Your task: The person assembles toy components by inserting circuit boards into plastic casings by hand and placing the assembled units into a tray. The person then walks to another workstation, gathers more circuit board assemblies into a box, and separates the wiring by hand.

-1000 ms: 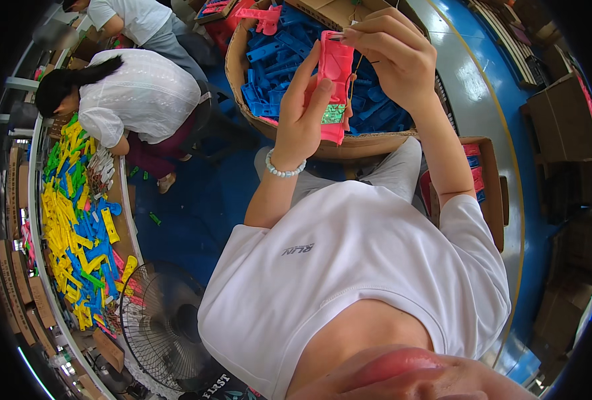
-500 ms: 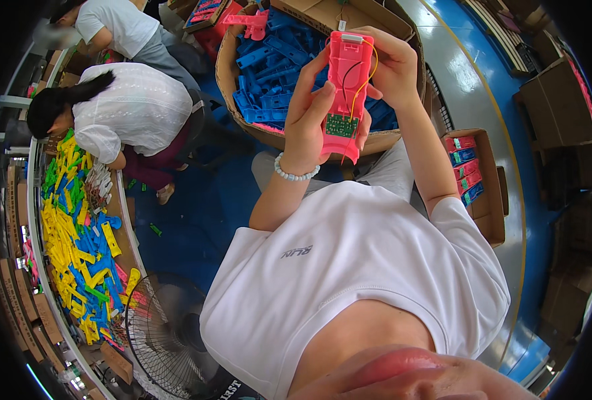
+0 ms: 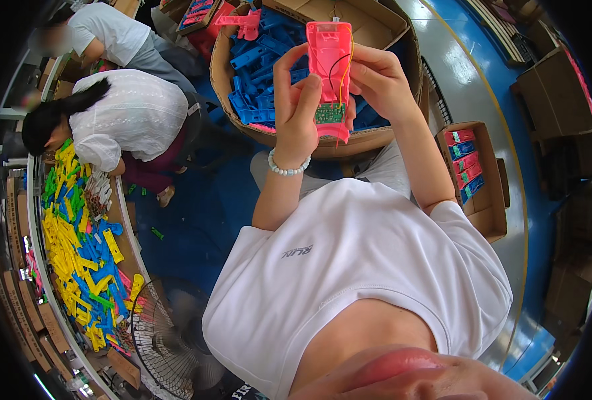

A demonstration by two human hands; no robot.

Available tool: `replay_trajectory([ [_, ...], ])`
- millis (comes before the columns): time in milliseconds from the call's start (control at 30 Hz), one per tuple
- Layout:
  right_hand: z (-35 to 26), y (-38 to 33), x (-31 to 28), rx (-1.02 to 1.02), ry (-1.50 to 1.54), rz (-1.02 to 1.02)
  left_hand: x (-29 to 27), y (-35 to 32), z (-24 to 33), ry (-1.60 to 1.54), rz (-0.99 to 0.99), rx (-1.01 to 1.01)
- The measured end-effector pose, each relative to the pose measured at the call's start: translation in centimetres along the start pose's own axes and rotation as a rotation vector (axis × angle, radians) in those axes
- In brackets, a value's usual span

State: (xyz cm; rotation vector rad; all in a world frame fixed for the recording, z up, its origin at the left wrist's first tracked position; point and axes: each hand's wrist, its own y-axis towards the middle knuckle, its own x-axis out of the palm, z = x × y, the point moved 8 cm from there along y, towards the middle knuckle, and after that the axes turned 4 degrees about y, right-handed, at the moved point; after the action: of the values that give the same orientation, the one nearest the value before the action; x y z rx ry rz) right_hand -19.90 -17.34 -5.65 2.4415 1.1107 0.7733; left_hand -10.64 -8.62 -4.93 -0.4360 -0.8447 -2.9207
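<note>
A pink plastic housing half (image 3: 324, 57) is held up over the large carton, its hollow side showing. My left hand (image 3: 297, 117) grips its lower left side, thumb in front and fingers behind. A small green circuit board (image 3: 330, 114) sits in the housing's lower end. From it a yellow wire (image 3: 347, 61) runs up along the right edge, and a black wire (image 3: 333, 75) curves inside. My right hand (image 3: 379, 79) has its thumb and fingers closed at the housing's right edge, beside the yellow wire; the exact contact at the fingertips is partly hidden.
Behind my hands stands a round-sided carton (image 3: 224, 83) of blue plastic parts (image 3: 259, 63), with a pink part (image 3: 243, 25) on its rim. At right is a box (image 3: 493, 207) of pink and blue pieces. Left are a fan (image 3: 169, 340), a parts-covered bench (image 3: 128, 230) and two people.
Both hands and the housing have shifted slightly left. My right hand has come down from the housing's top to its right edge. The pale block at the top end no longer shows there.
</note>
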Motion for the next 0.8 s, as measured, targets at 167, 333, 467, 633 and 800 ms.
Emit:
replay_trajectory([
  [167,-0.4,-0.2,1.2,0.106,0.161,-0.072,-0.5,0.0,-0.4,0.023,-0.027,-0.005],
  [333,0.2,0.0,0.9,0.128,0.011,0.048,-1.0,0.6,-0.7,0.233,0.030,0.059],
  [467,0.5,-0.2,0.5,0.120,0.171,0.171,-1.1,0.5,-2.0,0.282,0.050,0.147],
  [633,-1.0,-0.9,0.0,0.058,0.154,0.204,-0.4,1.2,-2.1,0.010,0.051,0.035],
  [800,0.1,-4.1,-1.5,-0.097,-0.364,0.143,-1.4,1.5,-4.3,-0.098,0.090,-0.037],
])
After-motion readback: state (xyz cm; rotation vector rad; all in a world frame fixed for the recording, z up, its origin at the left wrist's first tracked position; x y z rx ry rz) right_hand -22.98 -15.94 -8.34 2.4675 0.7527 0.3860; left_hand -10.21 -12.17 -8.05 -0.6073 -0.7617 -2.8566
